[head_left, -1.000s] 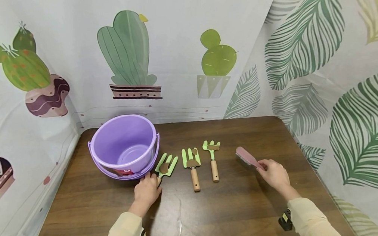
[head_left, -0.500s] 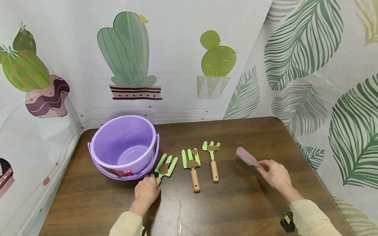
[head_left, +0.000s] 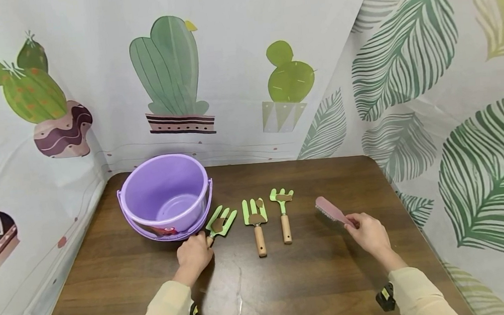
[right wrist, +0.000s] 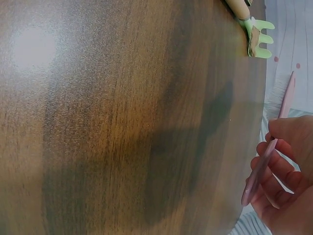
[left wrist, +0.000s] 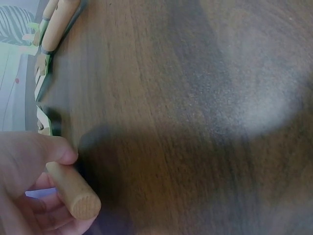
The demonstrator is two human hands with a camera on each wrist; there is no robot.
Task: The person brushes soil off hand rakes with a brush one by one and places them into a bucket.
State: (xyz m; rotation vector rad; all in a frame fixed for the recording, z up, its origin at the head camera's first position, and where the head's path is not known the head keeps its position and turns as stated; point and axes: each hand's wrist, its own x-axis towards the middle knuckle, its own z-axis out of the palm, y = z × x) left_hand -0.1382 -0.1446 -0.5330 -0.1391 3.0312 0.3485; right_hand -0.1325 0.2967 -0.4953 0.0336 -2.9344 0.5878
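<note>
My left hand (head_left: 195,252) grips the wooden handle (left wrist: 76,193) of a green garden fork (head_left: 220,222), whose brown-marked tines point away beside the bucket. The handle's end sticks out past my thumb in the left wrist view. A purple bucket (head_left: 137,205) with its handle hanging down at the front stands just behind that hand. At the right, my right hand (head_left: 369,235) pinches a pink brush (head_left: 330,209) by its handle between thumb and fingers. Pale bristles (right wrist: 277,98) face down and left, with the brush's shadow on the table below.
A second green fork (head_left: 258,227) and a small green rake (head_left: 285,219), both wooden-handled and brown-marked, lie mid-table between my hands. The brown wooden table (head_left: 308,282) ends at a printed cloth backdrop (head_left: 236,79) behind and at the sides.
The left hand and the gripped garden fork have shifted very slightly toward me and left. My right hand, with the brush, has drifted a touch right. The bucket and other tools stay put.
</note>
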